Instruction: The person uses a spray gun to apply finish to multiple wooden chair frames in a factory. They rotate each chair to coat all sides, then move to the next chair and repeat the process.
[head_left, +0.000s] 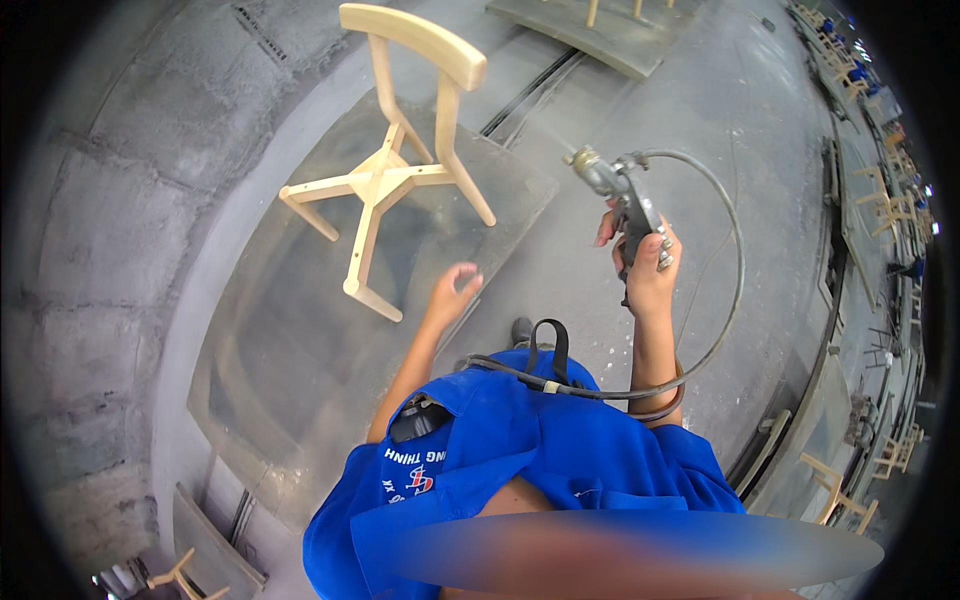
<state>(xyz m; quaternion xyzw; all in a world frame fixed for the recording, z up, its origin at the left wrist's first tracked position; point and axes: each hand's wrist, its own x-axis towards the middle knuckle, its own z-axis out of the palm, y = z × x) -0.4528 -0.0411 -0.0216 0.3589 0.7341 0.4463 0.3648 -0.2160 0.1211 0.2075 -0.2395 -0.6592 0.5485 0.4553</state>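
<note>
My right hand (655,270) is wrapped around the grip of a metal spray gun (625,195), raised to the right of the chair. The gun's nozzle points up and to the left, with a faint haze in front of it. My left hand (455,294) is beside the near edge of the grey board, its fingers loosely curved apart from the thumb, holding nothing. A pale wooden chair frame (378,184) stands upright on the grey board (300,370). It has a curved backrest and crossed rails with no seat on them. My left hand does not touch the chair.
A grey hose (738,235) loops from the gun past my right forearm and across my waist. A stained grey wall (110,200) rises at the left. Another board (600,30) bearing chair legs lies ahead. More boards and wooden chairs (825,485) line the right.
</note>
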